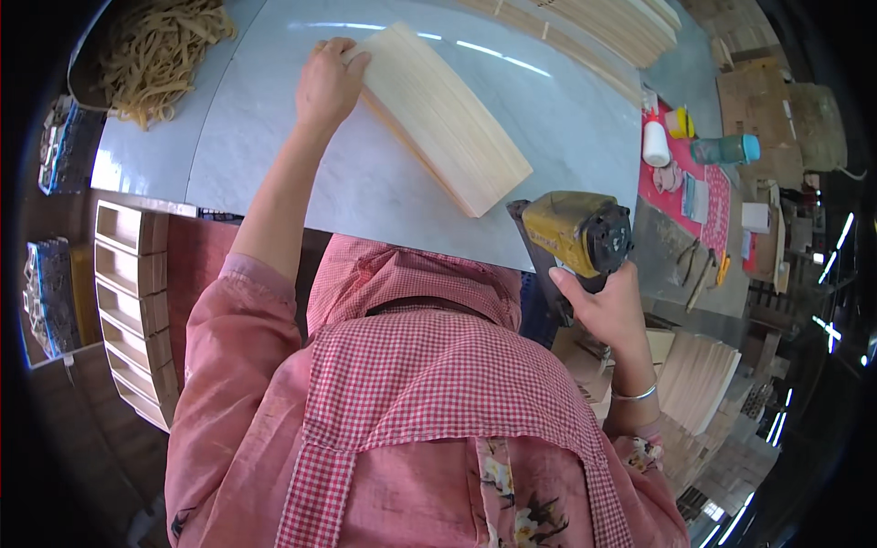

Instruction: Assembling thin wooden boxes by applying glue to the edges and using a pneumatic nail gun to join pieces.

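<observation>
A long, pale wooden box (446, 114) lies at a slant on the grey-white table, a broad flat face up and one long side edge showing. My left hand (331, 84) grips its far left end, thumb on the upper face and fingers curled over the edge. Off the near right end of the wood, a yellow and black nail gun (571, 233) is held in my right hand (609, 306), with my fingers around its handle. The gun's nose is apart from the wood. Its lower part is partly hidden behind my hand.
A tub of tan rubber bands (164, 55) stands at the far left. Stacked wooden strips (603, 27) lie at the back right. On the right are a white bottle (654, 144), a green bottle (722, 150) and pliers (689, 260). Open wooden boxes (123, 269) stand below left.
</observation>
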Demonstrator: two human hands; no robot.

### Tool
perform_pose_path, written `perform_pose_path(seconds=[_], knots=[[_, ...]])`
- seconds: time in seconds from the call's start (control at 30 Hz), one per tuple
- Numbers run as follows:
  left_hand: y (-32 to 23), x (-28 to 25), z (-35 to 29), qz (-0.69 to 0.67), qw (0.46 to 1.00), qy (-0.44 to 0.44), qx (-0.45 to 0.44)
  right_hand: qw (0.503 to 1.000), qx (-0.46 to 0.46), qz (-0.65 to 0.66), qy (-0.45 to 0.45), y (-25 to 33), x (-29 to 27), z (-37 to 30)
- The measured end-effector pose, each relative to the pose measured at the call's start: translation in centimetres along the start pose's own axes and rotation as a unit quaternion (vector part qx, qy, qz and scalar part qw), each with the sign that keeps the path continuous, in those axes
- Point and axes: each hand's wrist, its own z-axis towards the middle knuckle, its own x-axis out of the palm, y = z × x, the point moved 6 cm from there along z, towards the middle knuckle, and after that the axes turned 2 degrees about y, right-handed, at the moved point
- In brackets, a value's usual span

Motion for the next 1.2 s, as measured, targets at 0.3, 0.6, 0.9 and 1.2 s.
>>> perform_pose_path(seconds=[0.3, 0.6, 0.9, 1.2], knots=[[4.9, 0.9, 1.5, 0.009, 0.999, 0.023, 0.038, 0.998, 0.008, -0.037, 0.044, -1.0, -1.6, 1.9], [3.3, 1.1, 1.5, -0.008, 0.999, 0.021, 0.047, 0.993, 0.018, -0.076, 0.088, 0.2, -1.6, 1.7], [1.7, 0.9, 1.3, -0.011, 0.999, -0.006, 0.048, 0.998, -0.036, -0.011, 0.052, 1.9, -2.4, 2.0], [1.2, 0.1, 0.0, 0.005, 1.0, -0.006, -0.01, 0.996, 0.012, 0.014, 0.089, 1.8, -1.6, 3.2]])
